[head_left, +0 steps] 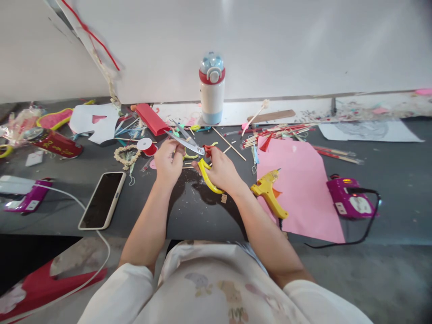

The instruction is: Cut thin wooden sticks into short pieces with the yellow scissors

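Note:
My right hand [222,170] is closed around a pair of scissors [193,146] with a yellow handle. Their metal blades point up and to the left, spread apart. A small red piece [208,150] shows at the fingers of this hand; its kind is unclear. Close by the blades, my left hand [168,162] has its fingers pinched together, and whatever is between them is too small to make out. Beside the left hand stand a spool of red thread [146,146] and a beaded loop with a tassel [127,155].
A bottle [212,94] stands behind my hands. Right lie thin sticks [266,137], pink paper [300,180], a yellow glue gun [270,192] and a purple power socket [351,198] with a black cord. Left are a phone [103,200], white cable and red can [56,143].

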Tool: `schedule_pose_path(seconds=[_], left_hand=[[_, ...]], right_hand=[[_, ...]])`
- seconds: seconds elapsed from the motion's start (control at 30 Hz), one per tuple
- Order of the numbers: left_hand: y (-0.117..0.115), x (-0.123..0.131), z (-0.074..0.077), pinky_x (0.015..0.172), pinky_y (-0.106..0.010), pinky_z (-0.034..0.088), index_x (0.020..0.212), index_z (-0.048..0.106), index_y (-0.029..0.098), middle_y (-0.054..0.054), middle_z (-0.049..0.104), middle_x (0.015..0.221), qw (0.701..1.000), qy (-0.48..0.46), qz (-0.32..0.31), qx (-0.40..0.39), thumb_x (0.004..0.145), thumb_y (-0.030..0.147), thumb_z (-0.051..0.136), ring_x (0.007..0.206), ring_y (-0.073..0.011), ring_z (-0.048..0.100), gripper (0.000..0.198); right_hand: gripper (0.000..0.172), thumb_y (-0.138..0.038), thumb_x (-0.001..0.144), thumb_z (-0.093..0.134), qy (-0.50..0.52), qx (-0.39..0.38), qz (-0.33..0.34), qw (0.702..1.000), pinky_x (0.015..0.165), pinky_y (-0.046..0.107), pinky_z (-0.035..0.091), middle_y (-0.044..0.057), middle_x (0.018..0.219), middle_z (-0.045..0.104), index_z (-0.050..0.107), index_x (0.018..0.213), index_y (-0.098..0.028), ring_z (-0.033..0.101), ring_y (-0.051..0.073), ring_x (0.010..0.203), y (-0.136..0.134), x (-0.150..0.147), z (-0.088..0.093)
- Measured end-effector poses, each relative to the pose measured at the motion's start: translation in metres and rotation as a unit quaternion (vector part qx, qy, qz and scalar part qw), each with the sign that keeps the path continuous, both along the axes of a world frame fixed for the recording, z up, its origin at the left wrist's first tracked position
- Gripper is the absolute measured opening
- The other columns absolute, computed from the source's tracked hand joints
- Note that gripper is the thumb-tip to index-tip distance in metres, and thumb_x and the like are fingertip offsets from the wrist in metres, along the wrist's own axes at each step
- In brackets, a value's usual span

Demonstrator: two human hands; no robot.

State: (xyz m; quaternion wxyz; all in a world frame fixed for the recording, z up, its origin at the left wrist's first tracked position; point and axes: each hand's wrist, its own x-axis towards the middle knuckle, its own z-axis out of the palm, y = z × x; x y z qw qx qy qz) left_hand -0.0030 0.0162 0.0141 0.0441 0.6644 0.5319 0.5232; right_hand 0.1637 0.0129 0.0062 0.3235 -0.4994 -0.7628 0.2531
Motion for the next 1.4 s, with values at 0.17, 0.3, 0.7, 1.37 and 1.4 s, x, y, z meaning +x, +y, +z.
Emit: schedule_pose_path(seconds=[0.17,0.3,0.7,1.37,1.4], left_hand=[[-0.001,-0.001,0.003,0.068,-0.025,0.045,0.069,0.058,0.018,0.001,0.058,0.066,1.000,0.008,-0.009,-0.011,0.086,0.026,0.047,0.065,-0.0110,0.056,0.022],[-0.002,-0.001,0.005,0.067,-0.024,0.044,0.071,0.059,0.017,0.001,0.058,0.065,1.000,0.009,-0.013,-0.019,0.087,0.029,0.047,0.065,-0.0105,0.055,0.023],[-0.003,0.027,-0.021,0.096,-0.040,0.046,0.131,0.036,0.025,-0.014,0.046,0.134,0.951,-0.163,-0.209,-0.158,0.072,0.068,0.053,0.125,-0.0272,0.046,0.075],[-0.012,0.055,-0.047,0.112,-0.053,0.026,0.143,0.004,0.024,-0.016,0.033,0.138,0.930,-0.186,-0.269,-0.168,0.049,0.066,0.073,0.130,-0.0332,0.037,0.124],[-0.012,0.055,-0.048,0.112,-0.053,0.026,0.143,0.005,0.024,-0.017,0.033,0.137,0.930,-0.187,-0.269,-0.167,0.048,0.065,0.074,0.129,-0.0334,0.037,0.124]], right_hand=[[0.038,-0.053,0.077,0.053,-0.003,-0.028,-0.004,1.000,0.071,0.032,0.041,0.008,0.090,0.061,0.049,0.091,-0.018,0.057,0.020,0.079,0.000,-0.001,0.003],[0.034,-0.052,0.078,0.051,-0.024,-0.057,-0.011,0.998,0.066,0.030,0.038,0.005,0.083,0.061,0.048,0.083,-0.019,0.056,0.018,0.072,0.000,-0.001,0.005],[0.039,-0.058,0.081,0.041,0.106,-0.163,-0.026,0.981,0.060,0.028,0.037,0.002,0.072,0.061,0.053,0.079,-0.021,0.053,0.016,0.064,0.005,-0.008,-0.009],[0.041,-0.058,0.080,0.046,0.189,-0.180,-0.026,0.965,0.055,0.026,0.039,0.002,0.067,0.060,0.061,0.080,-0.020,0.053,0.015,0.061,0.009,-0.011,-0.014],[0.041,-0.058,0.080,0.046,0.190,-0.179,-0.026,0.965,0.055,0.026,0.038,0.002,0.066,0.059,0.060,0.079,-0.020,0.053,0.015,0.060,0.009,-0.011,-0.015]])
